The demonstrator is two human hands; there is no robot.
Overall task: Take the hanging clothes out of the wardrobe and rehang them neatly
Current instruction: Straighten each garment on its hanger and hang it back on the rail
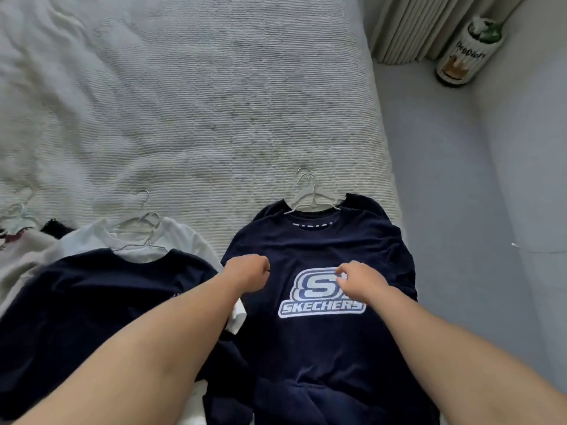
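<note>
The far half of the bed (pixel 184 87) lies bare from its left edge to its right edge, wide room for a hand to pass; the near half is crowded. By the near right edge a navy Skechers shirt (pixel 322 348) lies flat over another dark garment, white hangers (pixel 310 197) jutting from the collars toward the bed's middle; both hands hover over its chest. Left of it, a narrow strip of blanket between, a plain navy shirt (pixel 92 302) lies over a white shirt (pixel 184 234), wire hooks (pixel 144 216) protruding; more clothes (pixel 18 240) crowd the left edge. Beyond the right edge runs open floor (pixel 445 179), a printed cylinder (pixel 466 53) and curtain (pixel 429 26) at its far end.
</note>
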